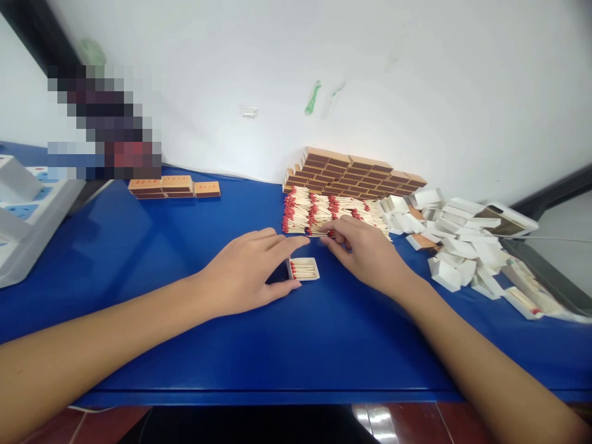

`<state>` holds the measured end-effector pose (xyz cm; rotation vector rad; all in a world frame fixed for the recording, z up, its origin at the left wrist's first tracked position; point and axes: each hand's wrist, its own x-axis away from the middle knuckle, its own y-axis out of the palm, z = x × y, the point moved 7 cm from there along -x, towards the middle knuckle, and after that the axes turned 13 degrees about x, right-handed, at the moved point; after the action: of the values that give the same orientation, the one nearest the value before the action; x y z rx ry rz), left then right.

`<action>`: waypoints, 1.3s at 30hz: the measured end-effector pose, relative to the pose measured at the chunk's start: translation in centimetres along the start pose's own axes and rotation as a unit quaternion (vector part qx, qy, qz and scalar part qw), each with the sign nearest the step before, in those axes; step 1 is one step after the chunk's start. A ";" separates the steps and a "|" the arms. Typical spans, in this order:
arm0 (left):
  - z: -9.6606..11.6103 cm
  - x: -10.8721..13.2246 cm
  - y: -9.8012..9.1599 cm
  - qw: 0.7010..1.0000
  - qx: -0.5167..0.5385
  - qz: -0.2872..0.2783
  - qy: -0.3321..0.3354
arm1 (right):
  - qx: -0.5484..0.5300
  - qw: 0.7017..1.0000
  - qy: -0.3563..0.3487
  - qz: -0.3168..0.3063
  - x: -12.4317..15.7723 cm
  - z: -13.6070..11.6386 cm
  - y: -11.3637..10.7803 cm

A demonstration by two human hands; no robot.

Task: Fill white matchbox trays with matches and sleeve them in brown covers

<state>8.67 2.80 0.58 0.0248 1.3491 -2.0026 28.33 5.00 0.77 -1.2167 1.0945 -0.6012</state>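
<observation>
A small white matchbox tray [316,277] lies on the blue table with a layer of red-tipped matches [303,269] in it. My left hand [250,271] is around the tray's left end, thumb at the near corner and index finger stretched past the far corner. Just beyond and to the right, my right hand [365,250] is at the front edge of a large pile of loose matches [319,206]. Its fingers are curled, with thumb and index finger closing on a few matches; the other fingertips are partly hidden.
Closed brown matchboxes [351,172] stand stacked against the wall behind the pile. Several white matchbox trays [462,234] lie heaped at the right, near a phone [509,220] and a grey bin [550,277]. More matchboxes [176,185] and a white power strip [28,246] are at the left.
</observation>
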 end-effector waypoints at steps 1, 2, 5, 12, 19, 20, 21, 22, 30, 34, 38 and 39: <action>0.0 0.0 0.0 1.000 0.000 0.000 0.002 | 0.000 1.000 -0.003 -0.002 -0.1 0.2 0.2; 0.1 0.0 0.0 1.000 0.000 0.000 0.004 | 0.001 1.000 -0.006 -0.006 -0.1 0.2 0.4; 0.2 0.1 -0.1 1.000 0.000 0.005 0.012 | 0.006 1.000 -0.008 -0.025 -0.2 0.3 0.9; 0.2 0.0 -0.2 1.000 -0.001 0.008 0.012 | 0.000 0.999 0.010 -0.034 -0.4 0.4 1.4; 0.2 0.0 -0.2 1.000 0.003 0.010 0.020 | 0.009 0.999 -0.002 -0.048 -0.2 0.2 1.4; 0.2 0.0 -0.2 1.000 0.002 0.009 0.017 | 0.007 0.999 -0.005 -0.045 -0.1 0.0 1.1; 0.1 0.0 -0.2 1.000 0.001 0.009 0.012 | 0.006 0.999 -0.008 -0.041 0.0 -0.3 0.7; 0.0 0.0 -0.2 1.000 -0.001 0.009 0.008 | 0.005 0.999 -0.014 -0.038 0.0 -0.6 0.4; -0.4 -0.1 -0.2 1.000 -0.004 0.016 -0.014 | 0.089 0.989 -0.118 -0.003 1.0 -5.1 -1.1; -0.3 -0.1 -0.1 1.000 0.001 0.018 -0.007 | 0.140 0.977 -0.162 0.016 1.4 -6.7 -0.4; -0.3 -0.1 -0.1 1.000 0.001 0.016 -0.005 | 0.097 0.982 -0.163 0.015 1.5 -7.0 -0.2; -0.3 -0.2 -0.1 1.000 0.001 0.017 -0.005 | 0.084 0.984 -0.158 0.015 1.4 -6.9 -0.4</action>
<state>8.60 3.15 0.62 0.0388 1.3319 -1.9747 22.79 0.66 0.90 -1.1021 0.7771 -0.4482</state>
